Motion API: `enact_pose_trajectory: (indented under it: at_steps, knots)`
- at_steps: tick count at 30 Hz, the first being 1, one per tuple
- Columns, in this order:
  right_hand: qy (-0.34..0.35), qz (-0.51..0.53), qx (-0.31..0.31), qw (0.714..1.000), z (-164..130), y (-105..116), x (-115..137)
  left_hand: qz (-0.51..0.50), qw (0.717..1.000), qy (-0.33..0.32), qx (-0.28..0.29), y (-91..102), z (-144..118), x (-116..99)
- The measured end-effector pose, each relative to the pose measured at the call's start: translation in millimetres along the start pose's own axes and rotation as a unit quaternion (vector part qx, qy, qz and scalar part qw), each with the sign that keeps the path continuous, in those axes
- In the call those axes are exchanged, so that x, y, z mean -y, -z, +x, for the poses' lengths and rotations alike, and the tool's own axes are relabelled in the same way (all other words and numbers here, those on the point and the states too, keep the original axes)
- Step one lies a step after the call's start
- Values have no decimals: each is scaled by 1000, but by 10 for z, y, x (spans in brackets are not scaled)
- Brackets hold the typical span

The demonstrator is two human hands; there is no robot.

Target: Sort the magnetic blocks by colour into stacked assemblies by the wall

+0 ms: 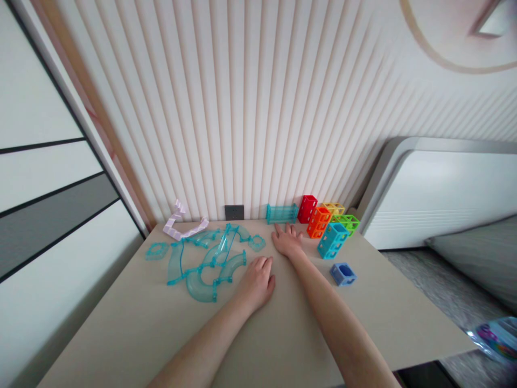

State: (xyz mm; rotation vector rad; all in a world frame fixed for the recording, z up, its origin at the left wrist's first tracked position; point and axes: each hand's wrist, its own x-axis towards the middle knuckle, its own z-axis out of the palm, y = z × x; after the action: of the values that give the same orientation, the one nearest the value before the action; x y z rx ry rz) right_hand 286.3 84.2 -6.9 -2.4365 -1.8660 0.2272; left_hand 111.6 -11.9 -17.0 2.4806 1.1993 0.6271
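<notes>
My left hand (pixel 258 279) rests on the table, fingers loosely bent and thumb apart, with nothing visible in it. Close to its left lies a curved piece of clear teal track (pixel 232 267), one of several flat track pieces there. Farther back, my right hand (pixel 287 240) is spread flat on the tabletop. Just beyond its fingertips a clear teal ribbed piece (pixel 281 214) stands near the wall; whether they touch I cannot tell. To this hand's right are stacked hollow blocks: red (pixel 307 209), orange (pixel 319 222), yellow (pixel 334 208), green (pixel 347 221) and blue (pixel 333 240).
A single blue-violet block (pixel 343 274) lies on the right of the table (pixel 278 345). At the back left sits a lilac zigzag piece (pixel 173 229); a flat teal square (pixel 156 250) lies nearby. Behind are a ribbed wall and black socket (pixel 234 212). A bed (pixel 452 194) stands right.
</notes>
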Motion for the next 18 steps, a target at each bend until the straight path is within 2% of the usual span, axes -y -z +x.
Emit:
enact_pose_trajectory:
  at_steps: [7, 11, 14, 18]
  knots:
    - [3, 9, -21, 1000, -23, -11, -11, 14, 1000, -14, 3, 38, -37, -30]
    - [16, 19, -48, 999, -80, -17, -11, 24, 999, -45, 14, 114, -138, -60]
    - [32, 30, -69, 997, -146, -22, -13, 53, 991, -118, 40, 216, -255, -13]
    - [66, 51, -84, 993, -249, -42, -39, 115, 963, -236, 53, 375, -431, 144]
